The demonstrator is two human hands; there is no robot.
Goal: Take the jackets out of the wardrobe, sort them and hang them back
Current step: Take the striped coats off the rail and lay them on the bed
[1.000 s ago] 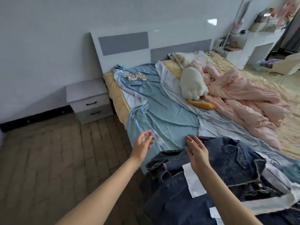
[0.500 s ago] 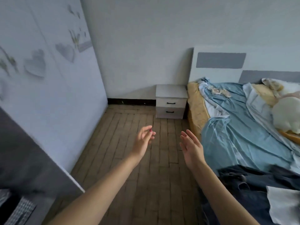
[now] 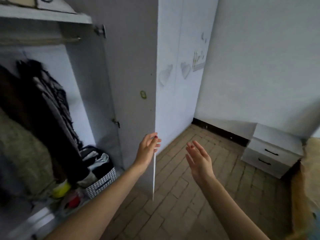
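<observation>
Both hands, left [image 3: 148, 149] and right [image 3: 199, 159], are empty with fingers loose, while dark jackets [image 3: 43, 108] still hang in the open white wardrobe [image 3: 131, 66], unsorted.

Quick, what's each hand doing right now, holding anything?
Left hand: open, fingers relaxed, holding nothing, in front of the wardrobe door edge.
Right hand: open, fingers straight, holding nothing.

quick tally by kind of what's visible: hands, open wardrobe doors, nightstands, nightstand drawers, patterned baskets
hands: 2, left hand and right hand
open wardrobe door: 1
nightstand: 1
nightstand drawers: 2, upper drawer and lower drawer
patterned basket: 1
total: 7
</observation>
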